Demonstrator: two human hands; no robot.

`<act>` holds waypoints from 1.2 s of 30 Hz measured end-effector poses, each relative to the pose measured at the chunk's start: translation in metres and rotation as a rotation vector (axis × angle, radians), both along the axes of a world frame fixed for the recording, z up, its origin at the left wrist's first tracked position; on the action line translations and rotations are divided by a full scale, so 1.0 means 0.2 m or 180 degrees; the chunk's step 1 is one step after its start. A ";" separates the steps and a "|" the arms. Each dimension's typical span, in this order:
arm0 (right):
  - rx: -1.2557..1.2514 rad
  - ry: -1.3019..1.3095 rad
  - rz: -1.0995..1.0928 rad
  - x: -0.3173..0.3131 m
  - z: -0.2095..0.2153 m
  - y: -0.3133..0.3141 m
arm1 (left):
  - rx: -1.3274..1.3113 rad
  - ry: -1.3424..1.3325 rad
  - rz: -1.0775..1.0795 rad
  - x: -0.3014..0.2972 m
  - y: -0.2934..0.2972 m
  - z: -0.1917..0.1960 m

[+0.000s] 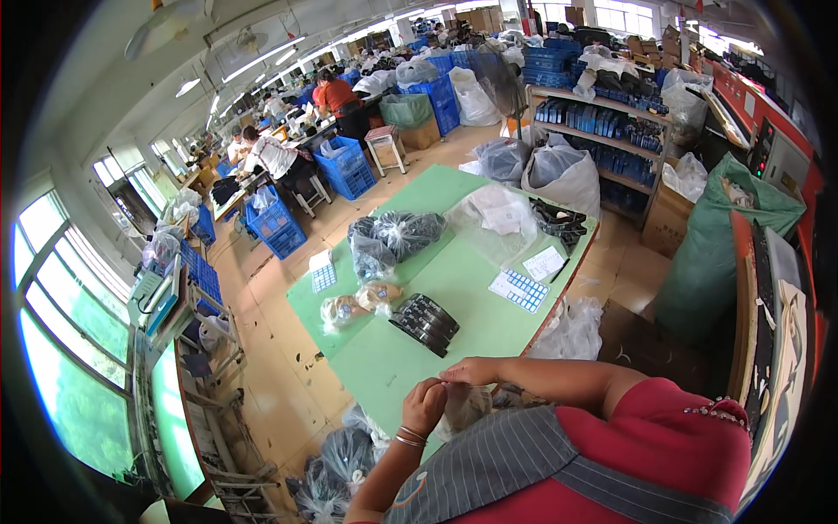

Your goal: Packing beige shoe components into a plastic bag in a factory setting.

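Note:
Both my hands are together at the near edge of the green table (384,367). My left hand (424,407) and my right hand (471,371) are closed with fingertips meeting at the top of a clear plastic bag (465,410) with something tan inside. The bag hangs below my hands, partly hidden by my apron. Just beyond them lies a row of black curved pieces (425,323). To its left sit two small clear bags of tan pieces (340,311). Farther back are knotted clear bags of dark pieces (406,234).
A blue label sheet (526,289), white paper (545,263), clear plastic bags (497,218) and black pieces (559,223) lie on the table's right. Filled bags (336,458) stand low left. A green sack (711,253) and shelves (602,135) stand right. People work farther back.

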State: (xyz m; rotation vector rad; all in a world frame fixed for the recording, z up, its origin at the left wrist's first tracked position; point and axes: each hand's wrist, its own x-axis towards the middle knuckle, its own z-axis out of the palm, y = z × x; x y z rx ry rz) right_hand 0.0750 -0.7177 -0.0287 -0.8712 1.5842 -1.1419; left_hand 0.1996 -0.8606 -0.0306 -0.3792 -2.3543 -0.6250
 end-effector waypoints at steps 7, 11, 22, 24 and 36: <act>0.0002 0.0334 -0.0174 0.08 -0.04 -0.04 | -0.0019 0.0263 -0.0026 -0.01 0.00 -0.12; 0.0084 0.1587 -0.0339 0.11 -0.03 -0.02 | 0.0654 -0.0144 0.0447 -0.01 -0.01 -0.12; 0.0259 0.2473 -0.0249 0.11 -0.06 -0.01 | 0.5120 -0.2790 -0.1140 0.00 -0.08 -0.12; 0.0203 0.2099 -0.0336 0.11 -0.09 0.01 | 0.5774 -0.2681 -0.1381 0.03 -0.08 -0.13; 0.0025 0.2372 -0.0408 0.07 -0.09 0.00 | 0.4290 -0.2275 -0.1063 0.00 0.07 -0.08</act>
